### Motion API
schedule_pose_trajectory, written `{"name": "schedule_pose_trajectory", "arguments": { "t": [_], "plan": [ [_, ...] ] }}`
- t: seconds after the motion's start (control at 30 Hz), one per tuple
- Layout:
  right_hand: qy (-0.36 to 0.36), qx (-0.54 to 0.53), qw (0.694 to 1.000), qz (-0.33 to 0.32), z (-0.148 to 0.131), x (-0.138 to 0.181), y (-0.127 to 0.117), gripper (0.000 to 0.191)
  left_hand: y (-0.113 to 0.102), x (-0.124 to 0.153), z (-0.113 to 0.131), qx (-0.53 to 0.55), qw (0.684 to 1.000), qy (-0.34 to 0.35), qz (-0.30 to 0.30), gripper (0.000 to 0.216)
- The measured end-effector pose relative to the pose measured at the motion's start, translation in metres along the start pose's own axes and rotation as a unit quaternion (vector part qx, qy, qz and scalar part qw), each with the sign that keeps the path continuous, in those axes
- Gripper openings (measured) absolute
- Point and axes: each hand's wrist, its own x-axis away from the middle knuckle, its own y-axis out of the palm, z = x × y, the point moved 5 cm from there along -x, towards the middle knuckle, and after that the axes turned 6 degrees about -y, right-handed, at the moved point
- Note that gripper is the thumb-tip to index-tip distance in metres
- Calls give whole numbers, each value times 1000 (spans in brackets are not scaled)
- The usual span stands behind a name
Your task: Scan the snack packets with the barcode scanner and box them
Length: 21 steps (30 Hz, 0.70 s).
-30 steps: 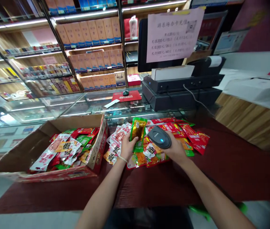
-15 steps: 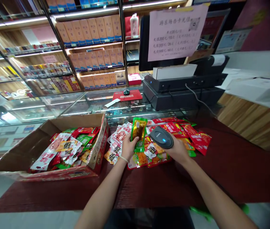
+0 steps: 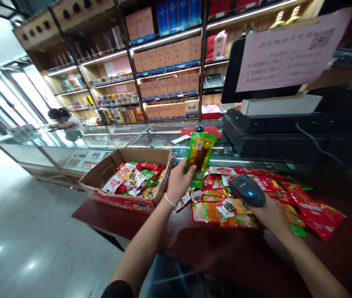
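Between thumb and fingers, my left hand grips a green-edged snack packet with a see-through golden-brown middle. It is held up, slightly tilted, with a small white code label near its top. My right hand is wrapped round a dark barcode scanner that shows a blue light; its head points towards the packet, apart from it. Under both hands lies a spread of red, orange, white and green snack packets. To the left, an open cardboard box holds many similar packets.
The dark red tabletop carries the box and packets. Behind it are a glass counter, a mouse on a red pad, and a monitor with a pink notice. A person leans at the far-left counter. Boxed goods fill the shelves.
My view has swung left, bringing the floor and the person into sight. My left hand has raised the green packet a little and tilted it. The scanner remains in my right hand.
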Motion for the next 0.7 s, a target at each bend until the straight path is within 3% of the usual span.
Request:
{"name": "schedule_pose_trajectory", "arguments": {
  "t": [0.13, 0.27, 0.33, 0.4, 0.5, 0.6, 0.7],
  "plan": [
    [-12, -3, 1000, -25, -16, -7, 2, 41, -97, 1, 4, -194, 978, 7, 81, 34],
    [-26, -32, 998, -50, -37, -12, 7, 40, -185, 11, -35, -403, 895, -91, 166, 39],
    [-33, -42, 997, -52, -46, -14, 10, 42, -208, 14, -55, -427, 887, -99, 148, 48],
    [-39, -49, 997, -52, -53, -16, 12, 41, -217, 17, -71, -416, 896, -101, 119, 55],
    [-51, -44, 996, -50, -59, -20, 13, 42, -210, 17, -77, -393, 909, -101, 97, 48],
    [-46, -16, 998, -44, -56, -26, 9, 47, -182, 14, -65, -375, 921, -75, 76, 38],
    [-21, 16, 999, -29, -47, -33, -4, 51, -138, 9, -45, -350, 936, -35, 35, 34]
  ]
}}
